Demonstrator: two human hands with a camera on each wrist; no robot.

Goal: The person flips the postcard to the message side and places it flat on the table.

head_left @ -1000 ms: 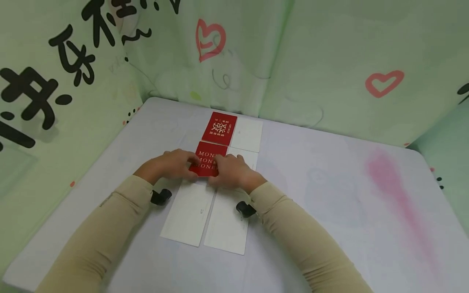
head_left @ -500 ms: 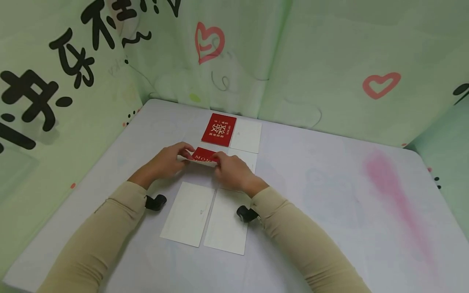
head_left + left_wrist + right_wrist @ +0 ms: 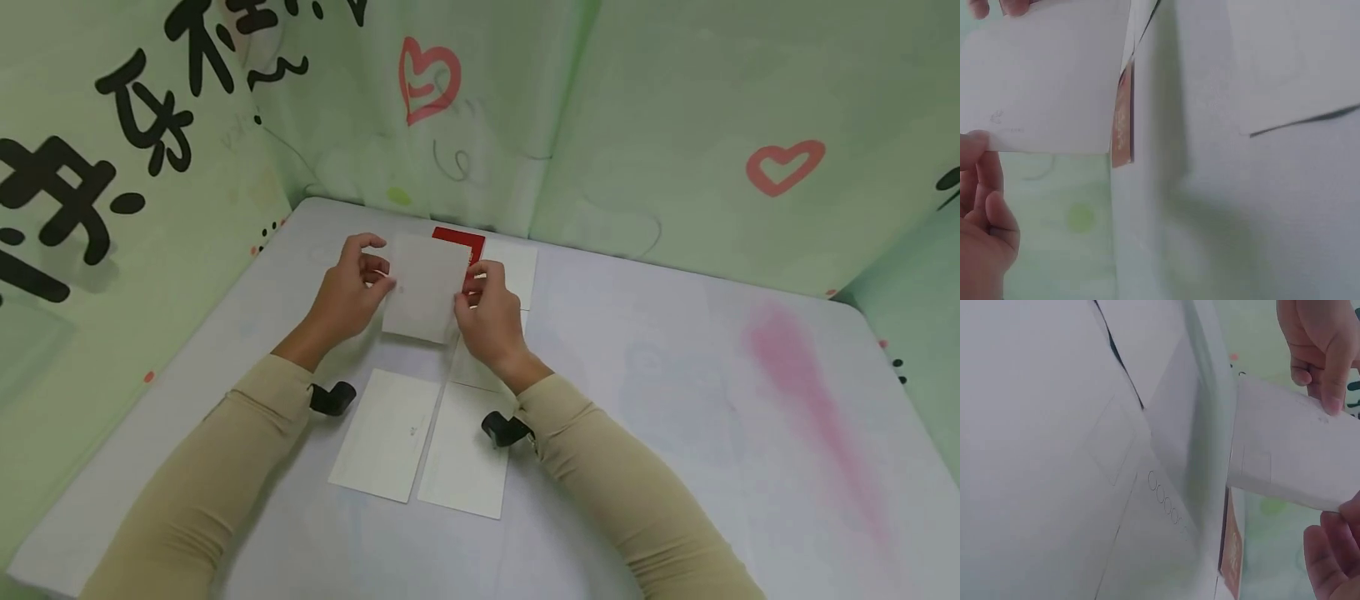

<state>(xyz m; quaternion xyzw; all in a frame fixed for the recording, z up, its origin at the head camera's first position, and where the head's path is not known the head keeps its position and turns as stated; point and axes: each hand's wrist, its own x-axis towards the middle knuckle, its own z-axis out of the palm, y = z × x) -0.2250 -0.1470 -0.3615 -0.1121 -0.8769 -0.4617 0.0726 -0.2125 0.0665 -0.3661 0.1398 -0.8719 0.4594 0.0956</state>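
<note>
Both hands hold a postcard [image 3: 426,287] upright above the table, its white back facing me. At its left edge my left hand [image 3: 347,292] pinches it between thumb and fingers. My right hand [image 3: 492,323] grips the right edge the same way. Small print shows on the white back in the left wrist view, near the left thumb [image 3: 974,147]. Behind it lies a red postcard [image 3: 459,235], mostly hidden by the held one. In the right wrist view the held postcard [image 3: 1291,447] stands clear of the table.
White-backed postcards lie in a column on the right, the nearest postcard [image 3: 465,450] beside another white postcard [image 3: 386,435]. The white table [image 3: 637,400] meets a green curtain [image 3: 660,117] at the back. A pink smear [image 3: 813,400] marks the right side.
The red "MONEY" postcard, lying flat a second ago, has been lifted and tipped up so its white back shows. Both hands rose with it and moved farther back.
</note>
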